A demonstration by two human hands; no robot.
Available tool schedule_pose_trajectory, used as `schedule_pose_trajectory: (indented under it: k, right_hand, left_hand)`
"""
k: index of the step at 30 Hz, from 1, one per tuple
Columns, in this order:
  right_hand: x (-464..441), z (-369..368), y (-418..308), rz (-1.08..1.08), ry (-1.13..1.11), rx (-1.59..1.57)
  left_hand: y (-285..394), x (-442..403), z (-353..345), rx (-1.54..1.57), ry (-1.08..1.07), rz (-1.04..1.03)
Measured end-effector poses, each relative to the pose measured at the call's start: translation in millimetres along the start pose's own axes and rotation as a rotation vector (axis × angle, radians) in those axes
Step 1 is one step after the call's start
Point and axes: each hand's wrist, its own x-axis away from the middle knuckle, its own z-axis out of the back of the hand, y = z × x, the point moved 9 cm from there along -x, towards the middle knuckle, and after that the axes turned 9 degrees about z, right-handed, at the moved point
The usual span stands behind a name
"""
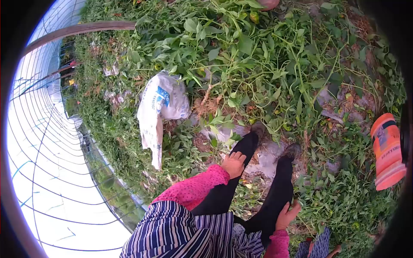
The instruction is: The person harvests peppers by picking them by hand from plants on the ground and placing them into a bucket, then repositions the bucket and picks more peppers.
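My left hand [233,164] rests on the shin of my left black trouser leg [244,151], with its fingers laid over the cloth and nothing seen in them. Beside the right trouser leg [277,182], near the knee, is my right hand [287,216]; its thumb and fingers are apart and hold nothing visible. Both arms wear pink dotted sleeves [193,185]. Ahead of my feet spread leafy green pepper plants [245,64], some bent over and tangled. One pepper [254,17] shows among the leaves at the top.
A white plastic sack [150,112] with blue print lies on the plants to the left. An orange bucket [386,150] lies at the right edge. Patterned cloth [319,245] shows at the bottom right. A curved pole [81,28] and the greenhouse wall [51,150] stand left.
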Motion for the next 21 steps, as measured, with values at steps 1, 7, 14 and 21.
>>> schedule_pose_trajectory:
  k: [1, 7, 14, 21]
  right_hand:
    - [6.5, 6.7, -15.6, -0.002, -0.018, 0.098]
    - [43.0, 8.2, -41.8, -0.063, -0.201, 0.252]
    - [50.6, 65.3, -95.4, -0.085, 0.100, 0.207]
    - [58.2, 93.7, -27.8, -0.322, -0.011, 0.221]
  left_hand:
    - [-4.4, 11.8, 1.3, 0.016, 0.009, -0.003]
    - [-28.2, 49.1, 33.2, 0.164, 0.014, -0.007]
    - [-52.5, 69.0, 66.7, 0.163, -0.066, -0.034]
    - [-45.1, 53.7, 75.0, 0.093, 0.015, -0.015]
